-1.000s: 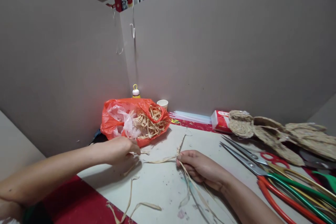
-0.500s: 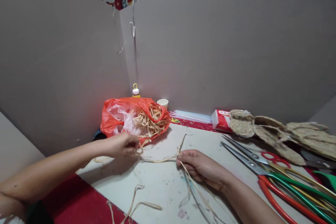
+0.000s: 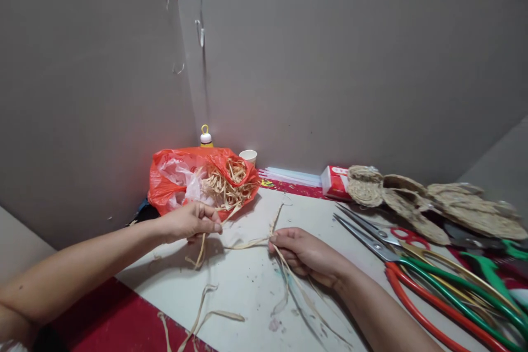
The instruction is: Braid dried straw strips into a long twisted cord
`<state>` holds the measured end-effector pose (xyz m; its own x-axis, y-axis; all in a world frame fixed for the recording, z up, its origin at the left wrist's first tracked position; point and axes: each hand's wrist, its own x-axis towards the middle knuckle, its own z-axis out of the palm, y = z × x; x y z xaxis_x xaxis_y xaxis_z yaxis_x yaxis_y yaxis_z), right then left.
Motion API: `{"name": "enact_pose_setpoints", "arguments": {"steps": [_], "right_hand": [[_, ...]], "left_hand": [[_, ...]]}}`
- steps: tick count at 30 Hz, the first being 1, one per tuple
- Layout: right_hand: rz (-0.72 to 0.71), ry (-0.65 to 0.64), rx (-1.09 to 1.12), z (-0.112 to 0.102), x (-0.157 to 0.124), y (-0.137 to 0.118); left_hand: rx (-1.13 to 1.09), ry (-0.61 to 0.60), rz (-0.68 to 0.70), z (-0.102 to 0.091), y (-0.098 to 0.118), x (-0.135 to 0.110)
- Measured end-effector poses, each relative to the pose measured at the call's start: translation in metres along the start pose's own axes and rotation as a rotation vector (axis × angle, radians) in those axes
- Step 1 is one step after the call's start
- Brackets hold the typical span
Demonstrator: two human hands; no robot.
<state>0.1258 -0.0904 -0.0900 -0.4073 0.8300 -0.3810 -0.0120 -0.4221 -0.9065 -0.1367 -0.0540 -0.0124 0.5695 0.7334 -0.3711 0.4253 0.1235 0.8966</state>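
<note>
My left hand [image 3: 190, 221] pinches a pale straw strip [image 3: 201, 250] just in front of the orange plastic bag [image 3: 165, 187], and the strip's end dangles to the white board [image 3: 247, 286]. My right hand [image 3: 301, 253] is closed on a bundle of straw strands [image 3: 251, 243] at the middle of the board. Those strands fan out, one toward the wall, others trailing back past my wrist. The bag lies open and holds a heap of loose straw [image 3: 225, 182].
Large scissors with red and green handles [image 3: 416, 280] lie at the right, beside woven straw discs [image 3: 406, 201]. A red-and-white box [image 3: 335, 181], a paper cup [image 3: 248, 155] and a yellow-capped bottle [image 3: 205, 136] stand along the grey partition. Loose strips [image 3: 198, 319] lie near the front edge.
My left hand has lifted off the board and drawn a strip out from beside the bag toward me. The right hand has kept its grip and place.
</note>
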Motion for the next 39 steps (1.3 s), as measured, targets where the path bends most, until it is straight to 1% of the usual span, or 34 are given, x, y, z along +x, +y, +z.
{"name": "enact_pose_setpoints", "arguments": {"steps": [2,4,7,9,11,13,15,17,18,20,21,24,25,26,28,30,33,35,37,39], "right_hand": [[0.004,-0.005,0.01,-0.001,0.0,0.0],[0.01,-0.005,0.016,-0.001,-0.001,-0.002],[0.019,-0.001,0.02,0.0,-0.001,-0.003],[0.024,0.002,0.021,0.0,-0.001,-0.004],[0.024,0.004,0.017,0.0,-0.001,-0.005],[0.023,0.004,0.013,0.0,-0.001,-0.005],[0.026,-0.001,0.013,0.0,-0.002,-0.006],[0.026,-0.008,0.02,-0.001,-0.002,-0.006],[0.024,-0.013,0.024,-0.001,-0.003,-0.005],[0.015,-0.022,0.037,-0.001,-0.003,-0.005],[0.011,-0.03,0.041,-0.001,-0.003,-0.005],[-0.01,-0.056,0.032,-0.003,-0.005,-0.005],[-0.019,-0.058,0.028,-0.004,-0.006,-0.006],[-0.025,-0.055,0.028,-0.006,-0.008,-0.006],[-0.033,-0.038,0.042,-0.009,-0.01,-0.007],[-0.037,-0.031,0.05,-0.012,-0.011,-0.007],[-0.035,-0.032,0.024,-0.015,-0.011,-0.006],[-0.024,-0.012,-0.002,-0.016,-0.01,-0.004],[-0.007,0.011,-0.023,-0.016,-0.009,-0.002],[0.011,0.029,-0.035,-0.016,-0.008,0.0]], "left_hand": [[0.011,-0.049,0.0,0.006,-0.002,0.002],[0.076,-0.089,-0.007,0.013,-0.005,0.003],[0.294,-0.11,0.028,0.022,-0.011,0.003],[0.47,-0.064,0.109,0.026,-0.013,0.004],[0.572,0.024,0.195,0.029,-0.011,0.007],[0.562,0.119,0.271,0.031,-0.005,0.013],[0.492,0.188,0.342,0.033,0.002,0.023],[0.406,0.204,0.367,0.038,0.007,0.038],[0.362,0.197,0.353,0.042,0.007,0.046],[0.283,0.127,0.3,0.053,0.005,0.064],[0.225,0.069,0.269,0.059,0.002,0.072],[-0.019,-0.192,0.11,0.073,-0.004,0.089],[-0.085,-0.252,0.061,0.075,-0.004,0.091],[-0.126,-0.286,0.033,0.076,-0.005,0.092],[-0.132,-0.302,0.041,0.074,-0.005,0.092],[-0.083,-0.292,0.106,0.071,-0.006,0.092],[0.042,-0.24,0.225,0.068,-0.011,0.096],[0.12,-0.207,0.27,0.069,-0.015,0.1],[0.131,-0.212,0.265,0.071,-0.018,0.103],[0.07,-0.229,0.219,0.072,-0.016,0.104]]}}
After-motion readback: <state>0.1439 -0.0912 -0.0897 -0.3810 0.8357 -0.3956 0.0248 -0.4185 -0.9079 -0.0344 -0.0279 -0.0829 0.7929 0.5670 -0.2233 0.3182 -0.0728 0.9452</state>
